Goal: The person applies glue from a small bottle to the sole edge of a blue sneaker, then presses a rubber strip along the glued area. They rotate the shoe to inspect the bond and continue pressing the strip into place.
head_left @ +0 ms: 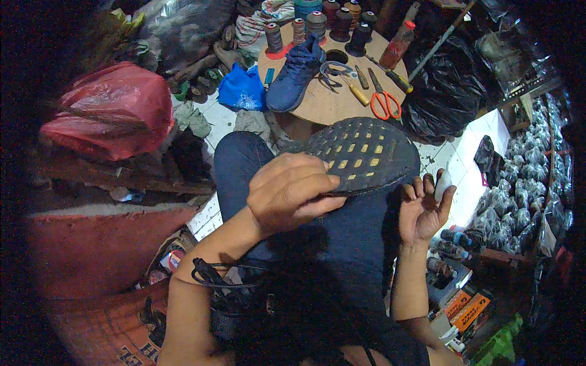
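Observation:
A shoe [381, 160] lies above my knees with its dark sole up; yellowish patches show through rows of diamond-shaped openings. My left hand [290, 190] is closed around its near left side, thumb along the edge. At the shoe's right, and apart from it, my right hand [422, 210] is turned palm up. It pinches a small white bottle [444, 182] with a narrow tip between thumb and fingers. A dark blue sneaker [289, 82] rests on the left side of the round wooden table [317, 108] in front of me.
On the table lie orange-handled scissors [386, 105], a yellow-handled tool [359, 95] and several thread spools [273, 39]. A black plastic bag [445, 91] stands to the right, a red plastic bag [113, 113] to the left. Wrapped goods [519, 177] fill a rack at far right.

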`<state>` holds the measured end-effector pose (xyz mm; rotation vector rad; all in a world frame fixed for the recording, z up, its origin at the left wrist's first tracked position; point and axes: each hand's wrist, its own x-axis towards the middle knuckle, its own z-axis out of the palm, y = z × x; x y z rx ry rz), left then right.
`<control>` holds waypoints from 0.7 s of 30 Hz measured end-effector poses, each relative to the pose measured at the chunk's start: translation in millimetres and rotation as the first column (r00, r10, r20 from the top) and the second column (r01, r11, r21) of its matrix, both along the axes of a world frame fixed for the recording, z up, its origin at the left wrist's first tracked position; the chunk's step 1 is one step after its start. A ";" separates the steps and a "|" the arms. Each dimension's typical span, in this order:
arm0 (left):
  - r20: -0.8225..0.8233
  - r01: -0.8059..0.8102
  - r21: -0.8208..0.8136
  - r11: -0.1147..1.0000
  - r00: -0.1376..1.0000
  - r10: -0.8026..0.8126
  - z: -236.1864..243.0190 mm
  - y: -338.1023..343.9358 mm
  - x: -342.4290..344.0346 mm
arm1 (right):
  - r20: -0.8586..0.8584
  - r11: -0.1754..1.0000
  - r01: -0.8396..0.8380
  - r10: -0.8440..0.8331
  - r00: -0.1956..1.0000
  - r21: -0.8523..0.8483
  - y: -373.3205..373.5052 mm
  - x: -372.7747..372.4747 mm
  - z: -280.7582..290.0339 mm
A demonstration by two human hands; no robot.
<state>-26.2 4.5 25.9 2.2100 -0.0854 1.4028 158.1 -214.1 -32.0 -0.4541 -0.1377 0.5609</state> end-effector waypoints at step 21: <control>0.055 0.002 -0.431 0.903 0.998 0.024 -7.3 1.2 -2.2 | 0.177 0.988 0.090 -0.067 0.982 -0.127 2.3 -3.2 -1.3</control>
